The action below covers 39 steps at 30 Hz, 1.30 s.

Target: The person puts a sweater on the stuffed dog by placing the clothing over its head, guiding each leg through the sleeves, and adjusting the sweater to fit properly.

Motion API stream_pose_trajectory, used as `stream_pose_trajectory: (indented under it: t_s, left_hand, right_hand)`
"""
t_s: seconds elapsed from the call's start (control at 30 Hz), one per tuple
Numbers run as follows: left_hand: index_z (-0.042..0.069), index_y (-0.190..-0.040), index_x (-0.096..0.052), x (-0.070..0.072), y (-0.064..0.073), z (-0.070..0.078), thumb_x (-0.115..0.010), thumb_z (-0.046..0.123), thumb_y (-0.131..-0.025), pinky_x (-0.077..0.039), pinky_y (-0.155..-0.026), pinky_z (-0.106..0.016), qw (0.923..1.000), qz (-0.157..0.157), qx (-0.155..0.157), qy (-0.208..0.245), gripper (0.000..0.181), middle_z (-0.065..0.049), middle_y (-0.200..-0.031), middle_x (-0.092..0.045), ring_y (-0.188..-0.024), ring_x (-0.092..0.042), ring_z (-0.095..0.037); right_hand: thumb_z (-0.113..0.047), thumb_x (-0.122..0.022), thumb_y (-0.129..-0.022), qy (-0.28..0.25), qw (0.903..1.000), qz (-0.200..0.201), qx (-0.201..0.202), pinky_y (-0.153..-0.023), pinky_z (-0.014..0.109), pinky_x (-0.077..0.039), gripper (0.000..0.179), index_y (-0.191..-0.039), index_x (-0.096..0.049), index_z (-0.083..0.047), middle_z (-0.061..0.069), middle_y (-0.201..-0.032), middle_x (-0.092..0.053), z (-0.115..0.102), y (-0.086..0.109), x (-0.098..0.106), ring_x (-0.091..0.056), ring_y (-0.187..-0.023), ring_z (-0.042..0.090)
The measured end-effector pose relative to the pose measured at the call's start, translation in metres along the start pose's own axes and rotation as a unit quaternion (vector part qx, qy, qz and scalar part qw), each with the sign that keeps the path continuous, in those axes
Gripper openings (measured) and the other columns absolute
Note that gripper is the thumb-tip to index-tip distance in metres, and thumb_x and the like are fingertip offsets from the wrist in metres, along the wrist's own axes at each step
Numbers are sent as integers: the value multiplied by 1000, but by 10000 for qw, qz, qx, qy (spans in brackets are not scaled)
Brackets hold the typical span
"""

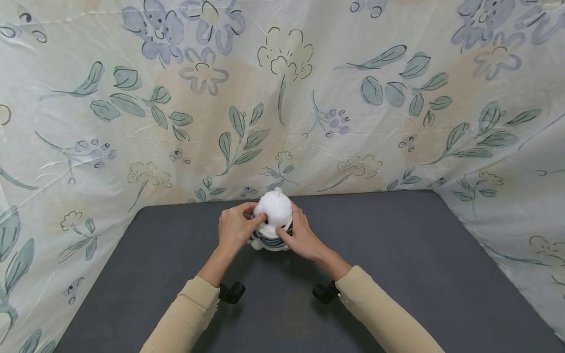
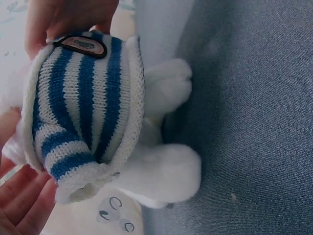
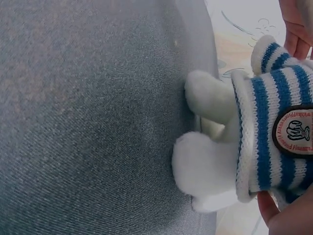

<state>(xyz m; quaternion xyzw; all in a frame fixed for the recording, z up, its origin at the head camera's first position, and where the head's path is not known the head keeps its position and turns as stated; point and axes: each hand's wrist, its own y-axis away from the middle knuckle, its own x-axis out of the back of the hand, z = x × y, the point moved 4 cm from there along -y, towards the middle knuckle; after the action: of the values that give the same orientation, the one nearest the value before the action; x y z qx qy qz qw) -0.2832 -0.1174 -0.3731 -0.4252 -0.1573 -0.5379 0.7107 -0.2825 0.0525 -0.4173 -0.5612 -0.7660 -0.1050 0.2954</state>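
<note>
Near the far edge of the table, a white plush toy (image 1: 274, 207) stands upright on two stubby legs (image 3: 203, 164). It wears a blue-and-white striped knit sweater (image 2: 80, 93) with rolled white hems and a round patch (image 3: 295, 129) on the chest. My left hand (image 1: 237, 227) holds the toy's head at the left, thumb beside the face, fingers around the side. On the other side, my right hand (image 1: 304, 237) grips the toy at the neck and sweater, thumb in front at the collar. The right fingers behind the toy are mostly hidden in the head view.
A dark grey fabric-covered table (image 1: 282, 318) lies under both forearms. Behind it hangs a pale curtain (image 1: 282, 142) printed with flowers and leaves, which also comes down along both sides. A black wrist camera (image 1: 232, 293) sits at the left wrist, another black camera (image 1: 325, 292) at the right.
</note>
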Motion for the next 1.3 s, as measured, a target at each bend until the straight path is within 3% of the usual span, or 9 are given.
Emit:
stream_pose_trajectory:
  t_s: [0.23,0.7,0.83,0.93,1.1,1.3]
  left_hand:
    - [17,-97,-74,0,0,2,-76,32,-73,-46,-47,-26,9999,76,-91,37,28,-1,-78,-71,-59,-63,-12]
    - [15,-98,-73,-3,1,1,-76,31,-73,-46,-45,-24,9993,224,-240,197,30,-3,-78,-71,-58,-64,-12]
    - [16,-98,-73,-5,0,0,-76,31,-73,-45,-45,-24,9993,236,-188,210,29,-2,-78,-70,-57,-64,-11]
    - [17,-97,-73,-6,-1,0,-75,31,-73,-45,-45,-24,9994,237,-145,205,28,-1,-77,-70,-57,-64,-11]
    - [19,-96,-74,-5,-5,4,-76,36,-73,-46,-48,-25,9996,178,25,218,28,1,-77,-70,-59,-64,-10]
    - [20,-96,-73,-4,-6,6,-75,38,-74,-48,-50,-27,9997,105,96,219,29,2,-79,-70,-62,-64,-11]
  right_hand:
    - [-20,-54,-87,64,9999,-41,-149,-97,49,-31,83,-147,1,-10,17,-143,-19,-1,0,1,-25,-124,29]
    - [-16,-62,-82,941,9942,252,464,-97,51,-31,89,-147,-2,-5,20,-138,-28,2,3,-1,-31,-123,34]
    - [-20,-63,-81,1446,9863,460,650,-87,48,-37,87,-146,-7,-4,19,-134,-34,2,4,-2,-38,-116,34]
    - [-25,-66,-80,1957,9746,690,839,-79,45,-39,87,-144,-11,-3,18,-130,-39,3,5,-1,-44,-110,32]
    - [-30,-75,-73,2491,9595,863,996,-79,44,-41,100,-145,-10,-4,18,-128,-42,7,6,0,-47,-108,31]
    - [-34,-76,-72,2216,9680,741,913,-81,48,-42,106,-146,-7,-3,19,-128,-41,9,5,0,-45,-111,35]
